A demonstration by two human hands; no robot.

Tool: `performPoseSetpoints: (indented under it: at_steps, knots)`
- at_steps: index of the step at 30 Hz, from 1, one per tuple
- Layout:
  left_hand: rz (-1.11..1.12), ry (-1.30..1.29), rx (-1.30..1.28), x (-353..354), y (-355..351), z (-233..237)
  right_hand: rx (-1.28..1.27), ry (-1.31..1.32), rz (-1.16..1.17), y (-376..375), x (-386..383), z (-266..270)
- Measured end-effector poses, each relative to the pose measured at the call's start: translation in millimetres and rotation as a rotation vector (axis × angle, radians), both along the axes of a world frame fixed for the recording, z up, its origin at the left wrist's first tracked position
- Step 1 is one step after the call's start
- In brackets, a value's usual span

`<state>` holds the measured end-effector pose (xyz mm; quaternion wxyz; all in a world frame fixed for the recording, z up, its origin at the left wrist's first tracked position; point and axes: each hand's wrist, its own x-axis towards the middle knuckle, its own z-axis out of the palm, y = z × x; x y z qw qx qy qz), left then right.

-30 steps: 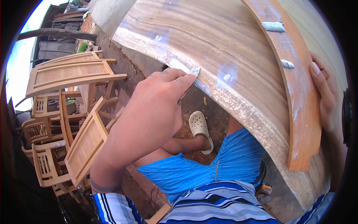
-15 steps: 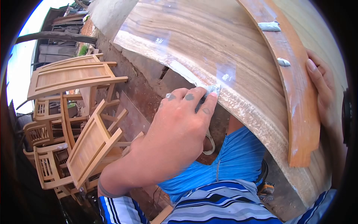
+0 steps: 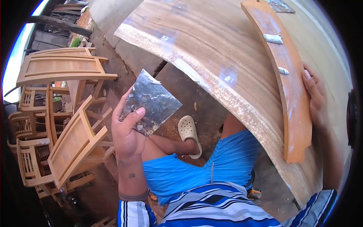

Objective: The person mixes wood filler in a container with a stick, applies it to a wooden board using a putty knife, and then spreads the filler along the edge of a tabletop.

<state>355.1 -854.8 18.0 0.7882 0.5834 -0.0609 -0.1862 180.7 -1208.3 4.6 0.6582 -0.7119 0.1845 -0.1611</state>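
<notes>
My left hand [image 3: 126,123] holds a thin, dark square metal scraper [image 3: 153,102], its thumb on the face and whitish paste on its edges. My right hand [image 3: 315,92] rests beside a curved orange-brown wooden piece [image 3: 289,94], fingers around its right edge. That piece carries two grey lumps of paste [image 3: 273,39] and lies on a large wooden slab [image 3: 211,45]. White filler [image 3: 189,72] coats part of the slab's rough near edge. The scraper is apart from the slab.
Unfinished wooden chairs [image 3: 75,143] and wooden panels [image 3: 64,66] stand at the left. A second metal plate [image 3: 280,5] lies on the slab at the top. A foot in a beige clog [image 3: 188,130] and a yellow-black tool [image 3: 254,193] are below.
My left hand has lifted the scraper off the slab's edge, moved left and turned so the scraper's face shows. My right hand still rests by the curved piece. The view has shifted slightly.
</notes>
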Motion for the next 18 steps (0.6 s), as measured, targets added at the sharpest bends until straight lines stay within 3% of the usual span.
performPoseSetpoints:
  at_steps: [3, 6, 7, 9, 16, 18]
  knots:
    - [0.049, 0.06, -0.109, -3, 1, -11, 0.007, 0.026, -0.094, 1, 1, -3]
    - [0.074, 0.093, -0.188, -9, 7, -11, 0.016, 0.08, -0.032, -1, -3, 5]
    - [0.081, 0.103, -0.21, -9, 9, -10, 0.095, 0.099, -0.138, 9, -1, 9]
    - [0.087, 0.095, -0.236, -10, 12, -7, 0.195, 0.1, -0.064, 15, -3, 12]
    - [0.192, 0.093, -0.167, -34, 10, -2, 0.213, 0.142, -0.165, 69, 13, 24]
    - [0.051, -0.234, 0.039, -44, 9, -1, 0.186, 0.13, -0.105, 87, 23, 30]
